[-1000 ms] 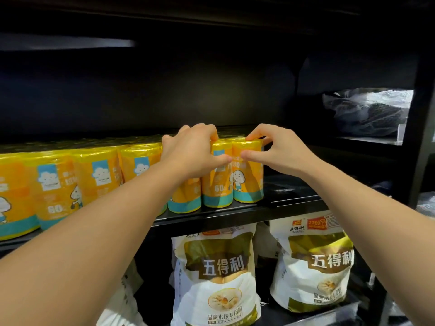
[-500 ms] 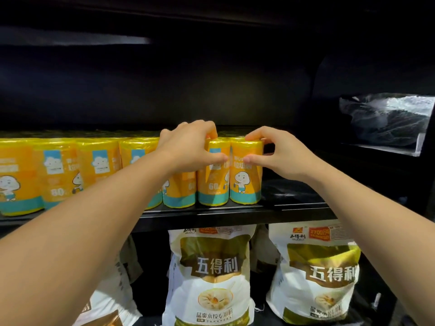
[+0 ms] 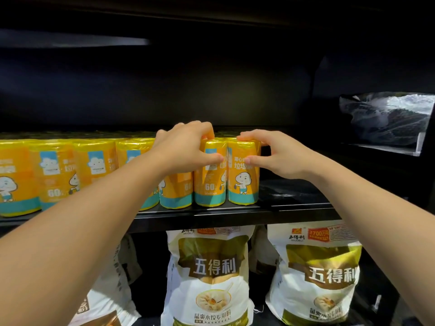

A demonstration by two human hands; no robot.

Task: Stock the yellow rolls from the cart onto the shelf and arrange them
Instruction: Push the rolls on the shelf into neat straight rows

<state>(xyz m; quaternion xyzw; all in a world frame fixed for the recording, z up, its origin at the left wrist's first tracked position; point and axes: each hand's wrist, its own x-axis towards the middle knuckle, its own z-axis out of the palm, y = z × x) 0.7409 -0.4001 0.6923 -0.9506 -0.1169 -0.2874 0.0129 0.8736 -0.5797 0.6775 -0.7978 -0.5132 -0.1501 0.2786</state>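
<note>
Pinching the end roll (image 3: 243, 184) with the right hand (image 3: 280, 156): fingertips (image 3: 247, 138) hooked over the top rim, thumb pressed flat on the label. Gripping the neighbouring roll (image 3: 210, 184) with the left hand (image 3: 186, 149) in much the same way, fingers curled over the top, thumb on the front. Both upright and touching side to side, at the right end of a row of yellow rolls (image 3: 94, 165) along the front of the shelf (image 3: 235, 214), bases just behind its front lip.

To the right of the end roll, bare dark shelf board running on. Above, dark open height under the next shelf. Further right, on a neighbouring shelf, a clear-wrapped dark bundle (image 3: 388, 116). Below, white-and-olive flour bags (image 3: 211, 274) standing side by side.

Against half a second ago, same grips on the same two rolls in the same spot. Against a second ago, cartoon figure on the end roll nearer the middle of the face.

Glossy yellow film, orange label, teal band at the foot, "60" printed low on the neighbouring roll.
</note>
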